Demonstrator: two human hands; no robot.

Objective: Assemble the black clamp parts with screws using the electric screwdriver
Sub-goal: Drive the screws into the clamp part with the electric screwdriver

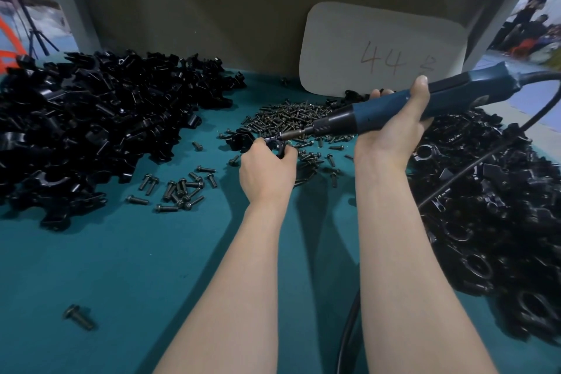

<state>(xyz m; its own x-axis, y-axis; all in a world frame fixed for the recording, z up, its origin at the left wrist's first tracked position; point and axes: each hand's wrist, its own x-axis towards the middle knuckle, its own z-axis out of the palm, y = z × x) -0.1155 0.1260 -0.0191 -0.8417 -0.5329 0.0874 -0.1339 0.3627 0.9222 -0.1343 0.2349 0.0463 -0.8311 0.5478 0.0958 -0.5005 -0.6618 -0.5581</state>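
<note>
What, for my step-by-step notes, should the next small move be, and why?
Probably press in and run the electric screwdriver: the right hand grips it, and its bit meets the black clamp part held in the left hand, so driving the screw seems next.

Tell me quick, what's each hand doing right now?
Left hand: closed, gripping a black clamp part.
Right hand: closed around the blue electric screwdriver.

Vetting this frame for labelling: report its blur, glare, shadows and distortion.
Head view: wide-angle bending at the edges; right pile of clamp parts smeared; glossy highlights on the left pile; arm shadows on the teal table; left hand, right hand and electric screwdriver sharp at centre.
</note>
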